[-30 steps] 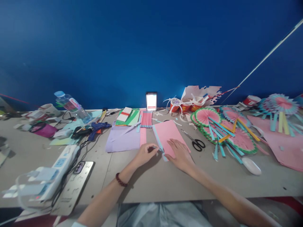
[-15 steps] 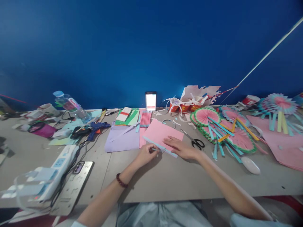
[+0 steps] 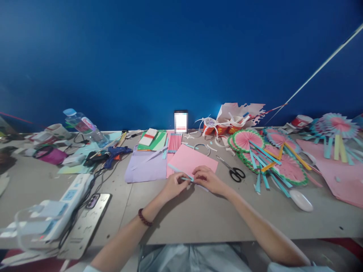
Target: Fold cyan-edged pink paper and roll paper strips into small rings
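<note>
Brought right hand (image 3: 208, 180), grip unclear, beside left hand (image 3: 175, 186), pinching light-blue strip (image 3: 188, 179) in the latter, lengthwise along pink sheet (image 3: 190, 158) toward front edge of worktop (image 3: 181, 223).

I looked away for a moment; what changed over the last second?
The pink sheet turned counterclockwise, bringing its blue edge toward the person. The right hand, earlier spread on it, curled in beside the left hand. The left hand and scissors stayed put.

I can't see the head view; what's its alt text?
The left hand pinches a light-blue strip at the edge of a pink paper sheet, the right hand nearby. Scissors and paper fans lie to the right, a glue gun to the left.
</note>
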A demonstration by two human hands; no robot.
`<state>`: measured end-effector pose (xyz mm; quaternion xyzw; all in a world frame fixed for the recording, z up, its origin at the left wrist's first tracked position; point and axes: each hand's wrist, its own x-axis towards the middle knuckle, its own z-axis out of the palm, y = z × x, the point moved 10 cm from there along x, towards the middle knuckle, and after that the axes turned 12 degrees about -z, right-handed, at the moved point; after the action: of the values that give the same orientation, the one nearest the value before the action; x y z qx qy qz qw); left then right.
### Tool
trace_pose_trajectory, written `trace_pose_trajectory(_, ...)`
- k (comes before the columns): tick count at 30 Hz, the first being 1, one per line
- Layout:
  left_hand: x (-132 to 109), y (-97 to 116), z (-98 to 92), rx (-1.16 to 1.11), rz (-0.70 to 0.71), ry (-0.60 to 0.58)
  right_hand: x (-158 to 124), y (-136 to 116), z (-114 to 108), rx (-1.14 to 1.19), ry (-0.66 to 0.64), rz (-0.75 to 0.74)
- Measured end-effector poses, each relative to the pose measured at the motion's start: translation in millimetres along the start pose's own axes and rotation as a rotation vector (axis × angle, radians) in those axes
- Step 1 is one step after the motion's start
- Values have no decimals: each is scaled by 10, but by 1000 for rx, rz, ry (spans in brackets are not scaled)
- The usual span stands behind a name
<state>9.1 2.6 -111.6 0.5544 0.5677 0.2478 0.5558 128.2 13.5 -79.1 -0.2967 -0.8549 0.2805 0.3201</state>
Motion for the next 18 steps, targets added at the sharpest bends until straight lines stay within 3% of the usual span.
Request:
trace_pose_trajectory(6,-3,108,12,107,142,73,-29,21,79,-71,-57,43)
trace_pose_trajectory(11,3,103,21,95,143,66,-16,33,66,-49,-13,41)
trace_pose_trajectory(15,14,52,-7,1,75,66,-38,-13,-72,40,100,65)
trace_pose_trajectory(18,12,21,0,-57,19,52,-58,-109,-162,-26,113,90)
